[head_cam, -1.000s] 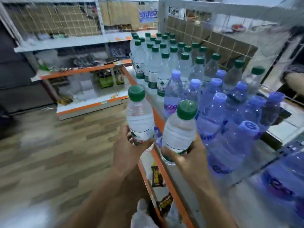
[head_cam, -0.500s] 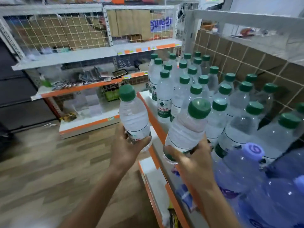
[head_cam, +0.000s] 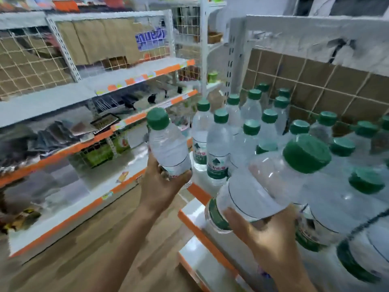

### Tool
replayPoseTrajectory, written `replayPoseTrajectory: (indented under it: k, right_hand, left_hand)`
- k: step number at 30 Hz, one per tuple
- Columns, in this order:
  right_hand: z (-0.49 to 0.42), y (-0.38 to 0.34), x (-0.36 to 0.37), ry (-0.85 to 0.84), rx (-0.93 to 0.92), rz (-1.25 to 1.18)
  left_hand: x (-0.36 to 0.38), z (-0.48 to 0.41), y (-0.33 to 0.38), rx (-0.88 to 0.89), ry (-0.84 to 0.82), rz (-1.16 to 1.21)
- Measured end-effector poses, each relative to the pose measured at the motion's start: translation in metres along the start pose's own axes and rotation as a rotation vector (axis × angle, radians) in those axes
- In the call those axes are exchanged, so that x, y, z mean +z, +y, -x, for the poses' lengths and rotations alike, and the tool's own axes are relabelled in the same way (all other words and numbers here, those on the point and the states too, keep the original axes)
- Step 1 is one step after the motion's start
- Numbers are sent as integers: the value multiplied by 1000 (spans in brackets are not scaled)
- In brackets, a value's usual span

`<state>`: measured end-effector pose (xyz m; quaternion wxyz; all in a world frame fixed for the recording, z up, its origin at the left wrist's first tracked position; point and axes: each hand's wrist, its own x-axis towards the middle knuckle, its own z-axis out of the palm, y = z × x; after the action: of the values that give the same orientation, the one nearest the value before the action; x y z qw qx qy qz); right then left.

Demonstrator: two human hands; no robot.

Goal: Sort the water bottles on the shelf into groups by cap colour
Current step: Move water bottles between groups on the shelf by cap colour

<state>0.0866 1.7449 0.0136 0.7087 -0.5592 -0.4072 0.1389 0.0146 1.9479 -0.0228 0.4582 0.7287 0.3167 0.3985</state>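
Note:
My left hand [head_cam: 163, 187] grips the base of a clear water bottle with a green cap [head_cam: 168, 144], held upright beside the shelf's front edge. My right hand [head_cam: 271, 234] grips a second green-capped bottle [head_cam: 267, 182] from below, tilted over the shelf. Behind them several green-capped bottles [head_cam: 219, 144] stand in rows on the white shelf with an orange edge [head_cam: 197, 192]. No purple-capped bottle shows in this view.
A brown tiled wall behind wire mesh [head_cam: 315, 85] backs the shelf. Across the aisle stands another shelving unit [head_cam: 84, 114] with orange-edged boards and small goods. A wooden floor [head_cam: 80, 249] lies between. A lower shelf board [head_cam: 202, 258] juts out under my right hand.
Both hands have carried their green-capped bottles further along the shelf toward the green-capped group. The purple-capped bottles have dropped out of view to the right.

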Motion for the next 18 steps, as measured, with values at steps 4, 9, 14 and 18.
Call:
replayPoseTrajectory:
  k: [4,9,14,18]
  right_hand:
    - [-23,1,29,90,89,54]
    - [-46,38,63,241,-46,200]
    - [-52,62,87,512,-17,215]
    - [-59,93,93,682,42,366]
  left_hand:
    - [-11,-53,-7,2,-69,17]
    - [-11,-93,-27,-5,-142,34]
    - [-5,-117,-52,7,-286,65]
    - [9,-138,-68,-10,-483,111]
